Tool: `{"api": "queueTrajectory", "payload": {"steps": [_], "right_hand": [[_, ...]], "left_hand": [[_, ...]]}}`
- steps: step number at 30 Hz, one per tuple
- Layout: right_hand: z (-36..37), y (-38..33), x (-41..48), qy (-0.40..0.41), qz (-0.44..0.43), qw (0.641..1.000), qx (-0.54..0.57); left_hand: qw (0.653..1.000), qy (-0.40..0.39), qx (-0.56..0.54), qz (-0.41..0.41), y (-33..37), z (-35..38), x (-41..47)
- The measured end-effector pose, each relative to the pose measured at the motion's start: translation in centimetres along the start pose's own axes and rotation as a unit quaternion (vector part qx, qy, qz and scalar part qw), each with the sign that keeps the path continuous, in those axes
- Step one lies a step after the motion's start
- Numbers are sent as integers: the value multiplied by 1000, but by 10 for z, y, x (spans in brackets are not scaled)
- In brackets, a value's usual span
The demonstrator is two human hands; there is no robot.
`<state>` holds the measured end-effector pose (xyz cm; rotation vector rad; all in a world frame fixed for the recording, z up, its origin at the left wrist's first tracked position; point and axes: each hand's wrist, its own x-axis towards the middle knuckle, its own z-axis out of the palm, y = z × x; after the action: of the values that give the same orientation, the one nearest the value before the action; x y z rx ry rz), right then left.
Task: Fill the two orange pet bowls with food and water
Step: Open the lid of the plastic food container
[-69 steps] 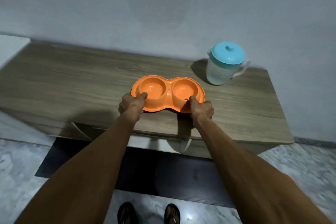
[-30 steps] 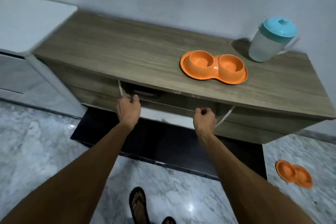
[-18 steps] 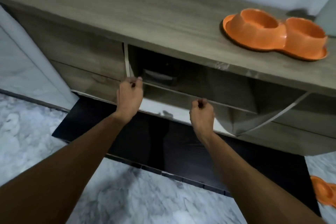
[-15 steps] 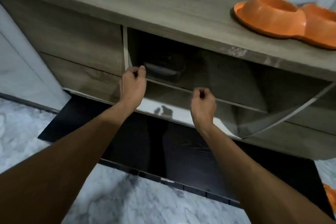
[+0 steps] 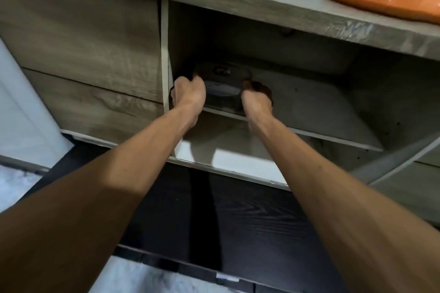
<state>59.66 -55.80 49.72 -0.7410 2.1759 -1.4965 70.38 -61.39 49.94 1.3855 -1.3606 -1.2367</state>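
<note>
Inside cabinet (image 5: 95,38), left hand (image 5: 189,95), right hand (image 5: 256,100) grip dark container (image 5: 222,88) (lid up).

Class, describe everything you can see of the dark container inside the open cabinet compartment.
The dark container is a low, rounded-cornered box, seemingly plastic, with a dark lid bearing a small pale mark and a lighter band across its front. It sits level on the shelf, towards the left side. The left hand grips its left end and the right hand its right end. Dim light hides its contents.
</note>
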Motion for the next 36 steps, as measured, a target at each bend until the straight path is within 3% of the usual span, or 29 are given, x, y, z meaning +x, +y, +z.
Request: {"api": "queueTrajectory", "payload": {"steps": [5, 13, 26, 36], "right_hand": [[-6, -6, -18, 22, 52, 996, 72], [-38, -34, -92, 11, 99, 994, 45], [-145, -164, -191, -52, 114, 990, 67], [-202, -250, -152, -16, 89, 992, 90]], "left_hand": [[1000, 22, -7, -11, 2, -11, -11], [995, 44, 47, -71, 29, -56, -81], [989, 72, 45, -123, 177, -121, -220], [995, 56, 33, -74, 282, -97, -198]]}}
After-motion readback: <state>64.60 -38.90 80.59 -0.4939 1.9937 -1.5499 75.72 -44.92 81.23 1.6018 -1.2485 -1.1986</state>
